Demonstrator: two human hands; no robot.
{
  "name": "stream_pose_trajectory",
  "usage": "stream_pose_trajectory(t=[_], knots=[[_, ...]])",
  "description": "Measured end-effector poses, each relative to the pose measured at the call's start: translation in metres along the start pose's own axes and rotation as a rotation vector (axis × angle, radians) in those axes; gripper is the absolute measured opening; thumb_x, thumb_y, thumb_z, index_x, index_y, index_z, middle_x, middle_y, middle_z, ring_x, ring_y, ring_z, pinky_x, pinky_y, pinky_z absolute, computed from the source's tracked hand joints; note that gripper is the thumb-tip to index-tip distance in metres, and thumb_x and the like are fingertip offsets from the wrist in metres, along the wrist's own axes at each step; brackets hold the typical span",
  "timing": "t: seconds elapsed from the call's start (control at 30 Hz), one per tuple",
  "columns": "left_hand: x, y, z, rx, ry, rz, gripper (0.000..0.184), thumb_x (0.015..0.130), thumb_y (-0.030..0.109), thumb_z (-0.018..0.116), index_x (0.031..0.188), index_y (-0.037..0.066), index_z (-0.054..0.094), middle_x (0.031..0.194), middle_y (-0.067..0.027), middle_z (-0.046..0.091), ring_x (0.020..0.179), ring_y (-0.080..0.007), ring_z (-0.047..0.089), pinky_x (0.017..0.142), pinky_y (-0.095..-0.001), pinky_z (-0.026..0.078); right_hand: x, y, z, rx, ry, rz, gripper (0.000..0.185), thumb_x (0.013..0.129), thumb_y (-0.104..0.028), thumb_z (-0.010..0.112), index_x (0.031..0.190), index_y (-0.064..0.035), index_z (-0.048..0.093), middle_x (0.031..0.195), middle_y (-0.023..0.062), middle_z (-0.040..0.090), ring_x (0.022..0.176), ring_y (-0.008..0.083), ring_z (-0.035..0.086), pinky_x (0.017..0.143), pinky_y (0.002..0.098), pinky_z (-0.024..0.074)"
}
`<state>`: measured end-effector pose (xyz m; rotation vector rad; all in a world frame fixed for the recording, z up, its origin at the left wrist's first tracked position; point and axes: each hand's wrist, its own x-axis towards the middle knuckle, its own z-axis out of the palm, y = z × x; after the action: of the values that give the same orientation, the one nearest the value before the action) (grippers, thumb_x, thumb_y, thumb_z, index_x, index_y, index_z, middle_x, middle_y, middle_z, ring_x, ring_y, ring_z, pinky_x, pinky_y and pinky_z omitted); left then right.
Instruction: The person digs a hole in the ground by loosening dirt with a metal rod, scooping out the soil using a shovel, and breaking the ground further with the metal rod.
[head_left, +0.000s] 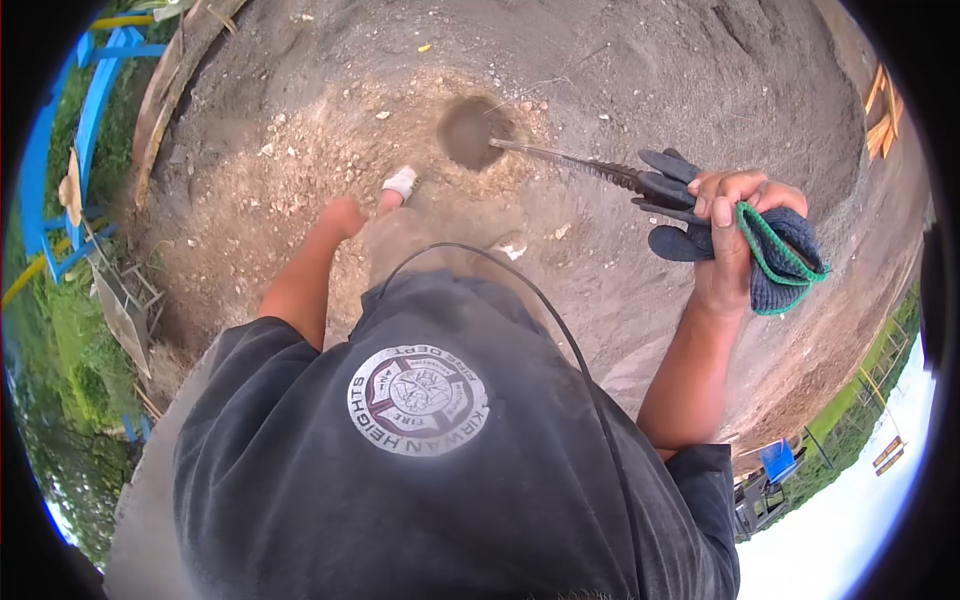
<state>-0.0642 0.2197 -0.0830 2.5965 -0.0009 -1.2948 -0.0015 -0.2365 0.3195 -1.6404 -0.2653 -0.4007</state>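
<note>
My right hand (735,215) is closed round a bunch of dark gloves (785,262) with green edging, at the right. From beside the glove fingers a long thin bar (565,160), partly ridged, slants down to the edge of a round hole (468,133) in the dirt. Whether my fingers also grip the bar is hidden by the gloves. My left hand (343,217) is low over the ground, left of the hole, its fingers hidden from view. Just beyond it is a small whitish item (401,182), perhaps footwear on a foot.
Loose stones and dirt (290,160) surround the hole. A curved board edge (165,110) and blue rails (95,120) stand at the left. Wood pieces (882,118) lie at the far right. A dark cord (560,320) loops over my shirt.
</note>
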Motion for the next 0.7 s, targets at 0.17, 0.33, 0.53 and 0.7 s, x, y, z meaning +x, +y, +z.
stream_pose_trajectory(t=[0.17, 0.33, 0.53, 0.7], knots=[[-0.037, 0.232, 0.029, -0.01, -0.079, 0.507, 0.05, 0.095, 0.039, 0.069, 0.13, 0.004, 0.065, 0.115, -0.0225, 0.074, 0.112, -0.0396, 0.068, 0.099, -0.0485, 0.052, -0.15, -0.028, -0.153, 0.067, 0.348, 0.067, 0.025, 0.093, 0.0, 0.064, 0.104, -0.0134, 0.046, 0.078, 0.0047, 0.053, 0.067, 0.0183, 0.053, 0.075, 0.0455, 0.0505], [-0.071, 0.356, 0.037, 0.006, -0.173, 0.722, 0.063, 0.094, 0.037, 0.071, 0.144, 0.003, 0.054, 0.136, -0.0227, 0.064, 0.127, -0.0382, 0.061, 0.11, -0.0468, 0.046, -0.197, -0.042, -0.204, 0.041, 0.426, 0.107, 0.02, 0.094, 0.0, 0.06, 0.105, -0.013, 0.05, 0.077, 0.0038, 0.05, 0.068, 0.018, 0.051, 0.077, 0.0464, 0.0477], [-0.057, 0.387, 0.043, -0.248, 0.229, 0.803, 0.064, 0.091, 0.029, 0.073, 0.145, 0.003, 0.052, 0.143, -0.0201, 0.059, 0.136, -0.0369, 0.053, 0.115, -0.0437, 0.044, -0.167, -0.051, -0.15, 0.053, 0.359, 0.122, 0.017, 0.094, -0.001, 0.057, 0.102, -0.0127, 0.048, 0.076, 0.004, 0.048, 0.068, 0.0178, 0.05, 0.078, 0.0452, 0.047], [-0.002, 0.371, 0.034, -0.513, 0.3, 0.853, 0.038, 0.083, 0.024, 0.076, 0.116, 0.006, 0.067, 0.122, -0.021, 0.066, 0.121, -0.0384, 0.061, 0.102, -0.047, 0.05, -0.105, -0.061, -0.026, -0.012, 0.195, 0.113, 0.023, 0.093, -0.001, 0.063, 0.098, -0.0118, 0.044, 0.074, 0.0079, 0.055, 0.065, 0.0209, 0.056, 0.073, 0.0484, 0.0497]])
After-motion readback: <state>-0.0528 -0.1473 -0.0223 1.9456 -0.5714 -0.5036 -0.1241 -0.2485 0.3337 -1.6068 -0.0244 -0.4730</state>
